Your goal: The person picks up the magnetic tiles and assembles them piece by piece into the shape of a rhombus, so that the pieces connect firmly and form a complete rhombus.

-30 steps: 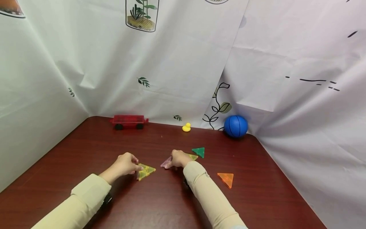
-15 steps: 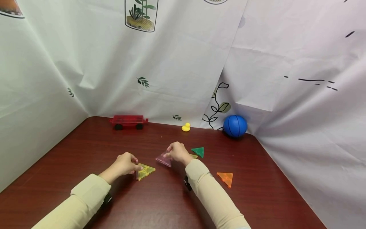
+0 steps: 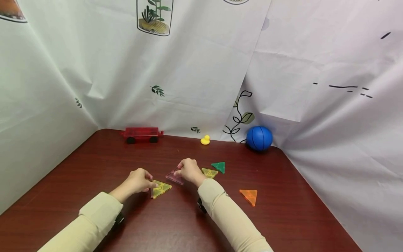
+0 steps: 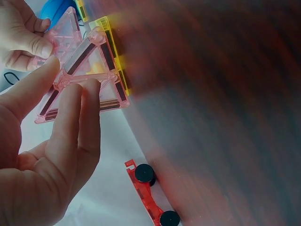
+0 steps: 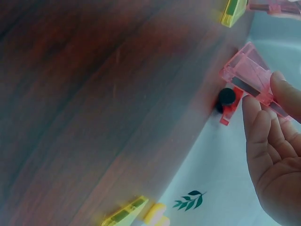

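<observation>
In the head view my left hand (image 3: 137, 181) stands beside a yellow triangular magnetic tile (image 3: 162, 189) lying on the table. The left wrist view shows thumb and fingers of that hand (image 4: 61, 141) pinching pink magnetic tile (image 4: 84, 75) frames, raised at the edge of the yellow tile (image 4: 118, 56); whether these are one or two tiles I cannot tell. My right hand (image 3: 190, 171) pinches another pink triangular tile (image 3: 174, 177), slanted, just right of and behind the yellow one. In the right wrist view this pink tile (image 5: 249, 70) sits between thumb and fingers.
A second yellow tile (image 3: 209, 173) and a green triangular tile (image 3: 220, 167) lie behind my right wrist; an orange one (image 3: 250, 196) lies farther right. Along the back stand a red wheeled toy car base (image 3: 141, 133), a yellow duck (image 3: 205, 140) and a blue ball (image 3: 259, 138), before a fabric backdrop.
My right hand has lifted and tilted its pink tile and carried it left, closer to the left hand. More of the second yellow tile shows now. The left hand has stayed in place.
</observation>
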{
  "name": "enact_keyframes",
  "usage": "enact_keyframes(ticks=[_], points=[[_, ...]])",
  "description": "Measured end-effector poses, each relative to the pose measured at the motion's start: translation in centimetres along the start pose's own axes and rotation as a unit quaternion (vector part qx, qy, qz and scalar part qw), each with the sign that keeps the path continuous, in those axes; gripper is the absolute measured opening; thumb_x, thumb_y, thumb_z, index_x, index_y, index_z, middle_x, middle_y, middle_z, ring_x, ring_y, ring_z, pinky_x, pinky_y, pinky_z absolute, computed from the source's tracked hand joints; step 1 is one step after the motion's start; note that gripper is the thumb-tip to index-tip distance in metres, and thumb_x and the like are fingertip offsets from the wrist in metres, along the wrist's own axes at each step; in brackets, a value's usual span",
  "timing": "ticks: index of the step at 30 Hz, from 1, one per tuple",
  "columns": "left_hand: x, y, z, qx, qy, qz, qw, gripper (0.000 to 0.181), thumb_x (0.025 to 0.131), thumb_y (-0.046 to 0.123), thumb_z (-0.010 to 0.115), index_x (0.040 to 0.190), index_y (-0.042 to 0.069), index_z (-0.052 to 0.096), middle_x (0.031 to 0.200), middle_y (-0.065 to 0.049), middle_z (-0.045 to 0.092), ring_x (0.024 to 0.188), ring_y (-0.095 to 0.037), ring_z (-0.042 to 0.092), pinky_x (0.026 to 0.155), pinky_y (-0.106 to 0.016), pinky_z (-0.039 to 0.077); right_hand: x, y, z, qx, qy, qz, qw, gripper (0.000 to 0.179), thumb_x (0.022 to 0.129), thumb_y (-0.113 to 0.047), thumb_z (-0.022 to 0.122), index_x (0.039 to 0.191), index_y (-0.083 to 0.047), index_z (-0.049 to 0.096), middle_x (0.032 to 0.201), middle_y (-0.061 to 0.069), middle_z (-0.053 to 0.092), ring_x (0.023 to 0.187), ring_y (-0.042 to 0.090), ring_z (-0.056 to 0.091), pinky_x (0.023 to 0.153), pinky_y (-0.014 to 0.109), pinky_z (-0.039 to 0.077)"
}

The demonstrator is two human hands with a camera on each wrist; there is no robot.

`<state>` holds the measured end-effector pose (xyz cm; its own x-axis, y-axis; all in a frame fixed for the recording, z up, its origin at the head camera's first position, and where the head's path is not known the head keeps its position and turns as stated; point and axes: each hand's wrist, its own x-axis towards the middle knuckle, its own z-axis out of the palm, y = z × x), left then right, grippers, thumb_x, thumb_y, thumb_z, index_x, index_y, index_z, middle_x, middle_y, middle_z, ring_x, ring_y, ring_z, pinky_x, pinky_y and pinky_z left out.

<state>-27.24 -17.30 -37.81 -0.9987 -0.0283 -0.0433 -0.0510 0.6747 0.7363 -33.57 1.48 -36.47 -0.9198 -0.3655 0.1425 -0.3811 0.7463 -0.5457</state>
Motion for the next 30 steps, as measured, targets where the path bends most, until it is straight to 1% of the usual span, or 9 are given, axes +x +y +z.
enact_keyframes(ticks=[6, 8, 14, 19, 22, 30], points=[[0.1, 0.1, 0.1, 0.001, 0.003, 0.0, 1.0, 0.034, 0.065, 0.015, 0.077, 0.087, -0.005, 0.061, 0.08, -0.011, 0.057, 0.056, -0.011, 0.057, 0.049, -0.024, 0.048, 0.0, -0.3, 0.5, -0.005, -0.001, -0.014, 0.9999, 0.013, 0.071, -0.018, 0.073, 0.077, -0.009, 0.065, 0.073, -0.005, 0.057, 0.075, 0.014, 0.048, 0.059, 0.02, 0.04], [0.1, 0.1, 0.1, 0.003, 0.003, 0.0, 1.0, 0.035, 0.065, 0.015, 0.077, 0.087, -0.005, 0.061, 0.08, -0.011, 0.057, 0.056, -0.011, 0.057, 0.049, -0.024, 0.048, 0.0, -0.5, 0.7, -0.005, 0.001, -0.017, 0.9998, 0.013, 0.071, -0.017, 0.072, 0.077, -0.009, 0.065, 0.073, -0.005, 0.057, 0.076, 0.014, 0.048, 0.06, 0.02, 0.04], [0.0, 0.2, 0.1, -0.001, 0.001, 0.001, 1.0, 0.035, 0.065, 0.014, 0.077, 0.088, -0.006, 0.061, 0.079, -0.011, 0.058, 0.056, -0.012, 0.057, 0.05, -0.024, 0.048, -0.1, -0.9, 1.3, 0.003, 0.007, -0.028, 0.9996, 0.011, 0.072, -0.015, 0.071, 0.076, -0.008, 0.065, 0.066, -0.005, 0.056, 0.068, 0.01, 0.048, 0.055, 0.017, 0.039], [0.0, 0.2, 0.1, -0.005, -0.003, 0.003, 1.0, 0.037, 0.064, 0.014, 0.077, 0.09, -0.007, 0.061, 0.079, -0.01, 0.057, 0.057, -0.012, 0.058, 0.05, -0.025, 0.048, -0.1, -1.1, 1.4, 0.005, 0.001, -0.034, 0.9994, 0.007, 0.077, -0.011, 0.067, 0.08, -0.006, 0.064, 0.063, -0.005, 0.055, 0.06, 0.006, 0.048, 0.052, 0.017, 0.039], [0.0, 0.2, 0.1, -0.008, -0.002, 0.003, 1.0, 0.037, 0.064, 0.014, 0.077, 0.089, -0.008, 0.061, 0.078, -0.01, 0.057, 0.056, -0.013, 0.058, 0.05, -0.025, 0.048, -0.1, -1.1, 1.5, 0.001, -0.001, -0.032, 0.9995, 0.007, 0.079, -0.012, 0.065, 0.082, -0.006, 0.063, 0.065, -0.004, 0.053, 0.06, 0.007, 0.047, 0.052, 0.018, 0.039], [0.0, 0.2, 0.0, -0.008, -0.006, 0.003, 0.9999, 0.037, 0.064, 0.014, 0.077, 0.09, -0.008, 0.061, 0.079, -0.012, 0.057, 0.055, -0.013, 0.058, 0.05, -0.026, 0.048, 0.0, -1.4, 1.9, -0.013, -0.005, -0.033, 0.9994, 0.006, 0.08, -0.013, 0.064, 0.082, -0.008, 0.062, 0.065, -0.005, 0.052, 0.06, 0.006, 0.046, 0.053, 0.018, 0.039]])
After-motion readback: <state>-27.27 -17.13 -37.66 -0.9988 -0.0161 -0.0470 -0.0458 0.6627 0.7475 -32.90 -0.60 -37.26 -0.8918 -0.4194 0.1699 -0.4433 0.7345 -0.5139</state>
